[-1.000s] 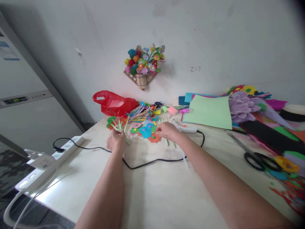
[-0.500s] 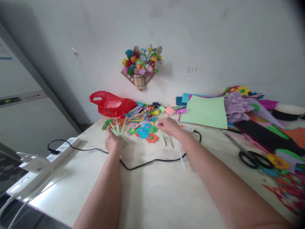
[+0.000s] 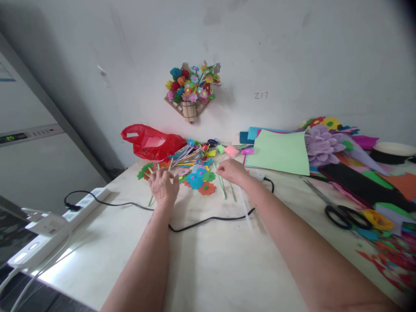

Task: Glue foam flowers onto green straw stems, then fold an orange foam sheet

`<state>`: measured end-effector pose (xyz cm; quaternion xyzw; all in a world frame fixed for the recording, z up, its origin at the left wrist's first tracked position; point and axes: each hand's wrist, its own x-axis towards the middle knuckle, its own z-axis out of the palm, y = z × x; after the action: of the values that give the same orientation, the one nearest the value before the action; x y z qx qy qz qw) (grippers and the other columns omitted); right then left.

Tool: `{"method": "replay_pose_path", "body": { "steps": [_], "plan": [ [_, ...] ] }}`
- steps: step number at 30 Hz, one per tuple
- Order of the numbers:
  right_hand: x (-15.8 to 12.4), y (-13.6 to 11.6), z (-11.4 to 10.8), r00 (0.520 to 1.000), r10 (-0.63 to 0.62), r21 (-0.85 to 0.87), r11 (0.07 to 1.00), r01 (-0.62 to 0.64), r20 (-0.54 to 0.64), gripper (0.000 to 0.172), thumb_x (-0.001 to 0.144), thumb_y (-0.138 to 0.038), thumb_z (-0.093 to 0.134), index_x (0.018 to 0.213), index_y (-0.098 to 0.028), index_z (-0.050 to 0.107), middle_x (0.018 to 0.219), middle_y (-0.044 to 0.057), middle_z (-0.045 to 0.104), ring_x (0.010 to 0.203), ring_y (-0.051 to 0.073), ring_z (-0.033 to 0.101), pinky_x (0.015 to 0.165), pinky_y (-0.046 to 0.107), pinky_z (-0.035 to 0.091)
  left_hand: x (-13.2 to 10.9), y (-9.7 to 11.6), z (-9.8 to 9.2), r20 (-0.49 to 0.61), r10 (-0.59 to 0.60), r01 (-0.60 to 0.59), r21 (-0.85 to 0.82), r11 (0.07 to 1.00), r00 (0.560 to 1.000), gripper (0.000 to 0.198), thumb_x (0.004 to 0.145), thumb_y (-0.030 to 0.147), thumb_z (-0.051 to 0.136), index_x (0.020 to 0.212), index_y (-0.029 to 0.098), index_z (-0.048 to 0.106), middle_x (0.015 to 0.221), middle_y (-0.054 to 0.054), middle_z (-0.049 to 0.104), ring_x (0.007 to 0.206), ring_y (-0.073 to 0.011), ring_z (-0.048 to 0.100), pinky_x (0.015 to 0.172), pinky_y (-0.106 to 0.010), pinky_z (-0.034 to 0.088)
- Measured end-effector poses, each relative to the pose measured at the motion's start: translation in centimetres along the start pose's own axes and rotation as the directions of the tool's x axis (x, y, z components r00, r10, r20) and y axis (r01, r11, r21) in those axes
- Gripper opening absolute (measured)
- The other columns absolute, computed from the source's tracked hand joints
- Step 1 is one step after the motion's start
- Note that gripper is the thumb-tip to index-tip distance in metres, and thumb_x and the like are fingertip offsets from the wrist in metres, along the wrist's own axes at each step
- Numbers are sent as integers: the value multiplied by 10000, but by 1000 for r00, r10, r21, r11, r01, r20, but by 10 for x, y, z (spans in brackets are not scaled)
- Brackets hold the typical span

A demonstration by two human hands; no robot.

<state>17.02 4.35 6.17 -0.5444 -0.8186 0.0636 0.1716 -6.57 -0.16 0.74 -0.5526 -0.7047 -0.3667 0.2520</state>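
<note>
My left hand [image 3: 163, 187] is palm down over a bunch of pale green sticks [image 3: 150, 200], its fingers curled round them. Their ends poke out beyond the knuckles and below the hand. My right hand [image 3: 233, 171] has its fingertips pinched together beside more pale green sticks [image 3: 222, 188] lying on the table; whatever is between the fingertips is hidden. Between the hands lie foam flowers, among them a blue one [image 3: 196, 181] and an orange one [image 3: 207, 188]. A translucent stick [image 3: 246, 210] lies below my right wrist.
A black cord [image 3: 211, 218] crosses the table [image 3: 208, 264]. Scissors [image 3: 336, 208], a green foam sheet [image 3: 282, 151] and scraps lie at the right. A red plastic bag [image 3: 152, 142] sits at the back left, a power strip [image 3: 69, 216] at the left edge. A flower basket [image 3: 190, 110] hangs on the wall.
My left hand has turned palm down and shifted slightly right and up; the green sticks that fanned out above it are now mostly covered. My right hand has barely moved.
</note>
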Motion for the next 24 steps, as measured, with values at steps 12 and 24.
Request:
{"method": "replay_pose_path", "body": {
  "steps": [12,24],
  "plan": [
    [0,-10,21,959,73,-276,961,6,275,376,721,-297,586,1056,-147,666,1021,166,677,998,264,618,775,311,459,-15,50,5,191,377,-258,-458,851,906,182,741,204,514,563,200,474,589,-29,557,595,-156,527,620,-267,388],
    [-1,-13,17,954,96,-251,968,-23,283,387,683,-216,604,1058,-134,660,992,179,676,995,270,619,796,327,462,-10,44,12,262,-55,199,-564,801,964,165,663,280,621,554,185,543,540,9,569,544,-120,512,573,-237,388]
  ]
}}
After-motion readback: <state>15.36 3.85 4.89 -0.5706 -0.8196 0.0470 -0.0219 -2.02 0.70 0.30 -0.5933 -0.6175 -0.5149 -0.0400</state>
